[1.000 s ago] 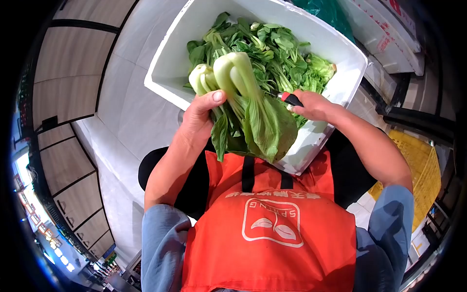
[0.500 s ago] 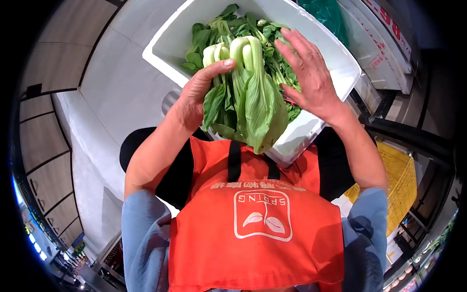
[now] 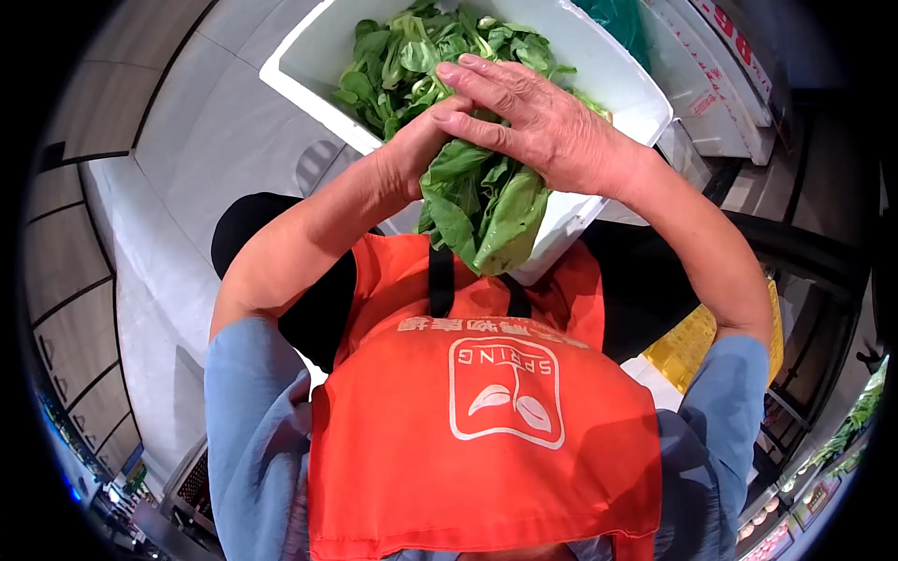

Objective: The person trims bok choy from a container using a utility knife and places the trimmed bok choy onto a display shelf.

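Note:
A bunch of bok choy (image 3: 482, 201) is clasped between my two hands above a white foam box (image 3: 313, 79). Its dark green leaves hang down toward my apron, and its pale stem ends are hidden under the fingers. My left hand (image 3: 419, 150) is closed around the bunch from the left side. From the right, my right hand (image 3: 552, 126) lies across the top of it, its fingers reaching over onto my left hand and closed against the stems. More loose leafy greens (image 3: 412, 47) fill the far part of the box.
A green plastic bag (image 3: 617, 23) and white foam panels with red print (image 3: 711, 79) stand beyond the box at the right. A yellow crate (image 3: 687, 346) sits by my right elbow. Cabinets (image 3: 79, 309) line the left, across the grey floor (image 3: 178, 234).
My right hand has moved left from its spread position beside the bok choy onto the stems, now covering them. The bunch stays in my left hand, and the view has shifted slightly.

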Tool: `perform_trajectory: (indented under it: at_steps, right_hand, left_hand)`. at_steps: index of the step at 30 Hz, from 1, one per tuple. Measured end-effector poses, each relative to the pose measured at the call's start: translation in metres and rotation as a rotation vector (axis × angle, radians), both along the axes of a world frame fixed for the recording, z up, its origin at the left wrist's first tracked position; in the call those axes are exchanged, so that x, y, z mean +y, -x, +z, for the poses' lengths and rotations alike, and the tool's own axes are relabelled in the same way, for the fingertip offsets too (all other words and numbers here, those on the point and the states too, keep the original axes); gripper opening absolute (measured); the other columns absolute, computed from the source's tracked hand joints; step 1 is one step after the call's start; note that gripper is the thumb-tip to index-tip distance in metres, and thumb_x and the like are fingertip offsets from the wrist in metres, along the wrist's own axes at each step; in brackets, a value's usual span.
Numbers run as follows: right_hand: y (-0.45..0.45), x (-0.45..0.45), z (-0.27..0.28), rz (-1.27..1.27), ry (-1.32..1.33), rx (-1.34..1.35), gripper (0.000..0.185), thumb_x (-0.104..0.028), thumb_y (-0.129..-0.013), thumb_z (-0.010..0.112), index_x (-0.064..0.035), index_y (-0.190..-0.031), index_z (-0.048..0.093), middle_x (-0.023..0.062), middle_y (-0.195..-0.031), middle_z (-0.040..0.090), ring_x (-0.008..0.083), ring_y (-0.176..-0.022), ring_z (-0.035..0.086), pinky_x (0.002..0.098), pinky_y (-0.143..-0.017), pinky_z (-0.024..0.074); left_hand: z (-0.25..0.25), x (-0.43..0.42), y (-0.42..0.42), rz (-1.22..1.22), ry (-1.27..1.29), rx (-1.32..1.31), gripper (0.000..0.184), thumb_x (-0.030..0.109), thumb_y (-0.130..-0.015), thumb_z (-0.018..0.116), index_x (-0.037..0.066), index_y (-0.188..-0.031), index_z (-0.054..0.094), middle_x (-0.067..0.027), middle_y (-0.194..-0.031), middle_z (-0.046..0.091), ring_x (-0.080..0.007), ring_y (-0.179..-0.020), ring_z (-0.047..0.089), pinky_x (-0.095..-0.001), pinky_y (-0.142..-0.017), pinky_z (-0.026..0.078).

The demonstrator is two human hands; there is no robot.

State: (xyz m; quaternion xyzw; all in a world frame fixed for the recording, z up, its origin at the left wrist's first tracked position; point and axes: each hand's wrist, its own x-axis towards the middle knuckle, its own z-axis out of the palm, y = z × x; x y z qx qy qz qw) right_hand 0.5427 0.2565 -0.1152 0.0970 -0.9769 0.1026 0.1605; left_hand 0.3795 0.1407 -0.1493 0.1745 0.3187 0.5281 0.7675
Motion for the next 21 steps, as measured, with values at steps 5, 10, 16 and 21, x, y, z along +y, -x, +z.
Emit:
perform_trajectory:
  at_steps: [5, 10, 16, 21]
  right_hand:
    - [-0.001, -0.008, 0.005, -0.044, 0.063, 0.084, 0.078, 0.004, -0.077, 0.062, -0.024, -0.147, 0.042, 0.0128, -0.155, 0.035, 0.0368, -0.136, 0.044, 0.0478, -0.109, 0.0422]
    - [-0.009, -0.018, 0.019, -0.12, 0.0, 0.123, 0.064, -0.005, -0.074, 0.07, -0.0174, -0.135, 0.055, 0.0151, -0.146, 0.047, 0.0361, -0.13, 0.051, 0.0487, -0.106, 0.0422]
    - [-0.02, -0.012, 0.024, -0.255, 0.222, 0.292, 0.045, -0.02, -0.07, 0.08, -0.0082, -0.11, 0.064, 0.0076, -0.112, 0.067, 0.0272, -0.107, 0.064, 0.0451, -0.097, 0.0478]
    - [-0.029, -0.002, 0.039, -0.645, 1.627, 0.079, 0.044, -0.013, -0.082, 0.073, 0.0025, -0.121, 0.06, 0.012, -0.106, 0.069, 0.02, -0.094, 0.068, 0.0339, -0.086, 0.0554]
  left_hand:
    - [-0.005, -0.002, 0.001, -0.022, -0.144, -0.072, 0.046, 0.017, -0.101, 0.053, 0.008, -0.144, 0.039, -0.0067, -0.13, 0.054, -0.0163, -0.113, 0.06, -0.0312, -0.094, 0.054]
    - [-0.014, 0.006, -0.001, -0.144, -0.215, -0.642, 0.044, 0.031, -0.104, 0.044, 0.007, -0.142, 0.042, -0.0071, -0.129, 0.054, -0.0173, -0.113, 0.059, -0.0325, -0.095, 0.053]
    - [0.024, 0.005, -0.002, -0.207, 0.111, -0.263, 0.109, 0.09, -0.08, 0.032, 0.0, -0.141, 0.044, -0.0188, -0.14, 0.051, -0.0295, -0.123, 0.055, -0.047, -0.101, 0.048]
    - [0.032, 0.02, 0.014, -0.548, -0.216, 0.106, 0.099, 0.085, -0.086, 0.027, -0.002, -0.121, 0.059, -0.0225, -0.121, 0.063, -0.0293, -0.11, 0.064, -0.0399, -0.083, 0.054]
